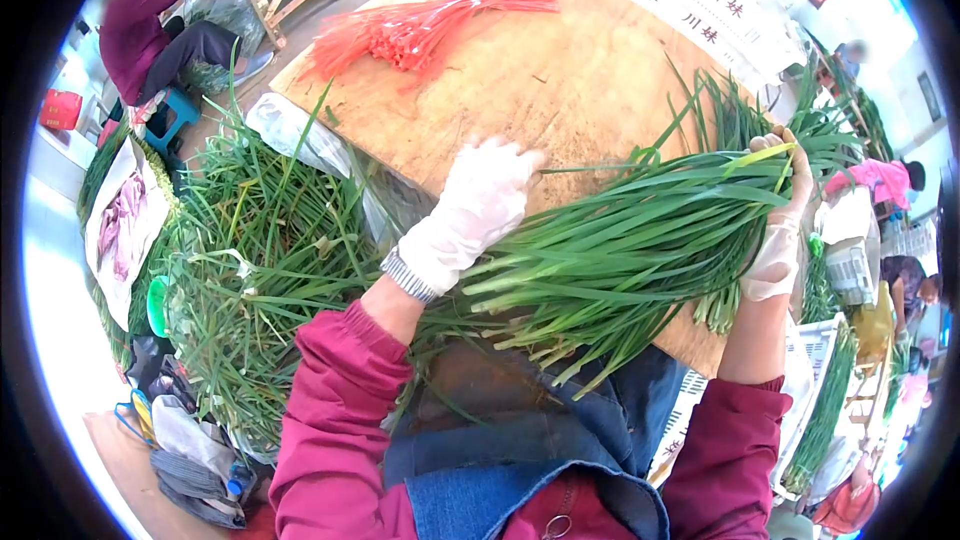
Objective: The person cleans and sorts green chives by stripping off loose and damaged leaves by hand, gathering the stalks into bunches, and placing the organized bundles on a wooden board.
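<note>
A large bunch of garlic chives [620, 250] spreads over the near edge of the wooden table, pale stem ends toward the lower left. My right hand [782, 220], in a thin glove with bare fingertips, is wrapped round its leafy end; a yellowed leaf [757, 157] lies close to these fingers. My left hand [480, 200], gloved in white with a watch at the wrist, is closed, and its fingertips pinch one thin chive leaf [585, 169] that stretches toward the bunch. More chives [735, 115] lie behind my right hand on the table.
Red ties [430, 25] lie at the far side of the wooden tabletop [500, 90]. A big heap of loose green leaves [265, 250] stands to the left. White crates [815, 360] with chives stand at right. A person [150, 20] sits at upper left; others are at far right.
</note>
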